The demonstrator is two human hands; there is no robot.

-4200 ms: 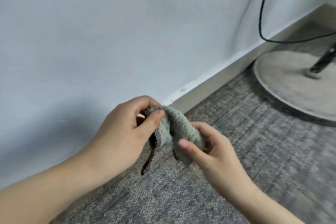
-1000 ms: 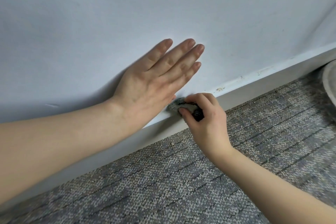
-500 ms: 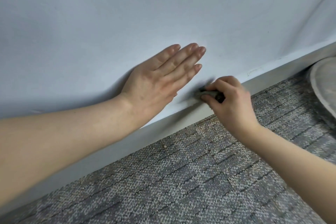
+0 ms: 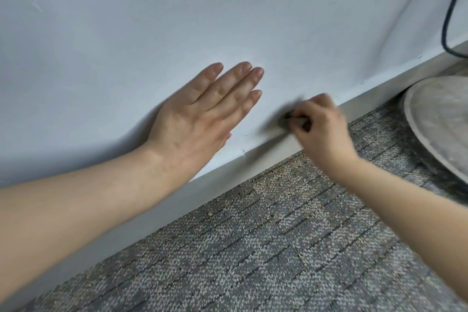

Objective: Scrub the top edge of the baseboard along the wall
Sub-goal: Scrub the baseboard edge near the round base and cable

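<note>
Head view: left hand (image 4: pixel 192 121) flat on wall (image 4: pixel 228 7), fingers (image 4: pixel 235 78) straight; right hand (image 4: pixel 321 129) pinching blurred cloth (image 4: pixel 291 119) at baseboard (image 4: pixel 266 156) top.

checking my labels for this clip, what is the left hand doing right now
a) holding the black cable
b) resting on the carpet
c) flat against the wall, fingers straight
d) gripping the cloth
C: the left hand lies flat on the wall with its fingers straight, while the right hand pinches the cloth at the top edge of the baseboard.
</note>
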